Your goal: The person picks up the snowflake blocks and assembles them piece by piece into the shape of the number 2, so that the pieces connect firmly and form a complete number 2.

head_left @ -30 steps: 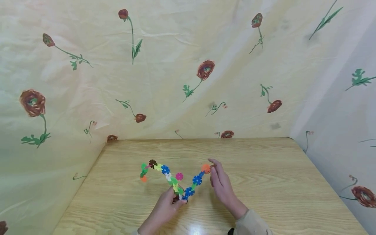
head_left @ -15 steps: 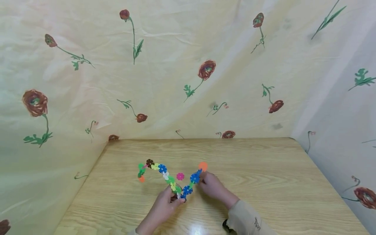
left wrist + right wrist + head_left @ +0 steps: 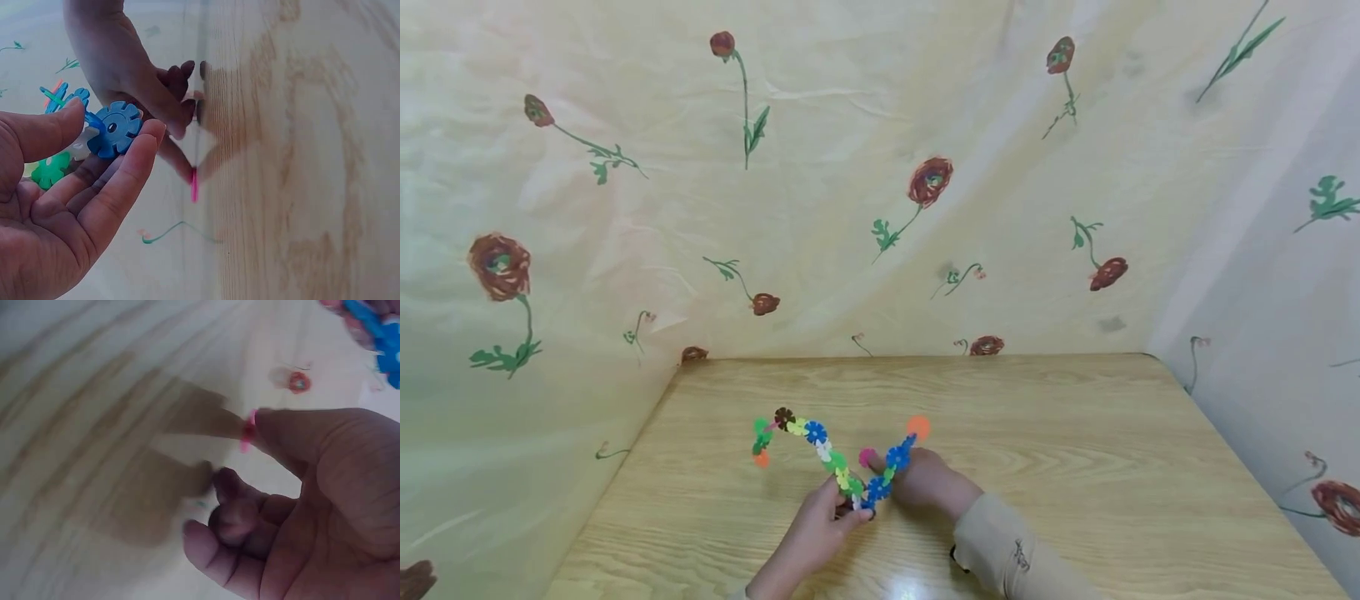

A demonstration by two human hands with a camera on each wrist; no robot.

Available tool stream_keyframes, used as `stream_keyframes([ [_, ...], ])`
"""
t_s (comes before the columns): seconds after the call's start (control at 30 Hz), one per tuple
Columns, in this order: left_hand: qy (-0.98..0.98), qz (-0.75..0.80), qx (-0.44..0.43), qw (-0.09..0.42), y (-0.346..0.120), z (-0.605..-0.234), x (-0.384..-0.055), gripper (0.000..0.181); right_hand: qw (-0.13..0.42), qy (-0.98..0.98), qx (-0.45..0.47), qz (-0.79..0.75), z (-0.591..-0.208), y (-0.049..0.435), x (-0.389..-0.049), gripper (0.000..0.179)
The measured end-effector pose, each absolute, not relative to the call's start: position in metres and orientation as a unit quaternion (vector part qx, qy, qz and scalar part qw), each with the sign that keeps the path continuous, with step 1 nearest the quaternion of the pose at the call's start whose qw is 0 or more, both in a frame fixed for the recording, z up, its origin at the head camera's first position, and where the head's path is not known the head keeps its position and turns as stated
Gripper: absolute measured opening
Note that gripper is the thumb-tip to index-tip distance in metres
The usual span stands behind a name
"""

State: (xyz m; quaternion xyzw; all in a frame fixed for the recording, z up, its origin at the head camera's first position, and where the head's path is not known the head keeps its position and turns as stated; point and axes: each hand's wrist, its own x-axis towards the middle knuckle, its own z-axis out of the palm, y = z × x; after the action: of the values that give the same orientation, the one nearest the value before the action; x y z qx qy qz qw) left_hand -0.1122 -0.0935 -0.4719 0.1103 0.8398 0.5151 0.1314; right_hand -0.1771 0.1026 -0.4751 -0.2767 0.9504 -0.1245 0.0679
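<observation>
My left hand (image 3: 812,529) grips a chain of interlocking plastic snowflake discs (image 3: 878,488) near its middle, between thumb and fingers. Both ends of the chain spread away in a V shape, with an orange disc (image 3: 918,427) topping the right arm. In the left wrist view a blue disc (image 3: 115,130) sits at the fingertips. My right hand (image 3: 928,483) reaches low behind the right arm of the chain. Its extended thumb touches a loose pink disc (image 3: 249,430) at the tabletop, while the other fingers are loosely bent apart from it. The chain partly covers this hand in the head view.
A wood-grain table (image 3: 1112,467) lies under both hands. Flower-printed cloth (image 3: 820,208) hangs behind it and along both sides. The left end of the chain, with green and orange discs (image 3: 762,457), extends out over the table.
My right hand has moved from beside the orange disc, down and left to the pink disc, which has shifted slightly. My left hand keeps its grip on the chain.
</observation>
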Motion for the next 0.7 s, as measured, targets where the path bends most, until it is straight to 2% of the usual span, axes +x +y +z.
stream_keyframes([
  [0.17,0.845,0.509,0.116,0.119,-0.093,-0.472,-0.112,0.032,0.001,0.931,-0.343,-0.121,-0.468,0.119,-0.172,0.011],
  [0.3,0.850,0.502,0.112,0.118,-0.093,-0.471,-0.112,0.032,0.036,0.936,-0.313,-0.160,-0.467,0.128,-0.171,0.022],
  [0.43,0.850,0.500,0.109,0.122,-0.093,-0.471,-0.111,0.033,0.053,0.938,-0.305,-0.157,-0.470,0.131,-0.168,0.023],
  [0.7,0.850,0.501,0.122,0.108,-0.092,-0.471,-0.109,0.031,0.051,0.936,-0.299,-0.177,-0.478,0.141,-0.163,0.026],
])
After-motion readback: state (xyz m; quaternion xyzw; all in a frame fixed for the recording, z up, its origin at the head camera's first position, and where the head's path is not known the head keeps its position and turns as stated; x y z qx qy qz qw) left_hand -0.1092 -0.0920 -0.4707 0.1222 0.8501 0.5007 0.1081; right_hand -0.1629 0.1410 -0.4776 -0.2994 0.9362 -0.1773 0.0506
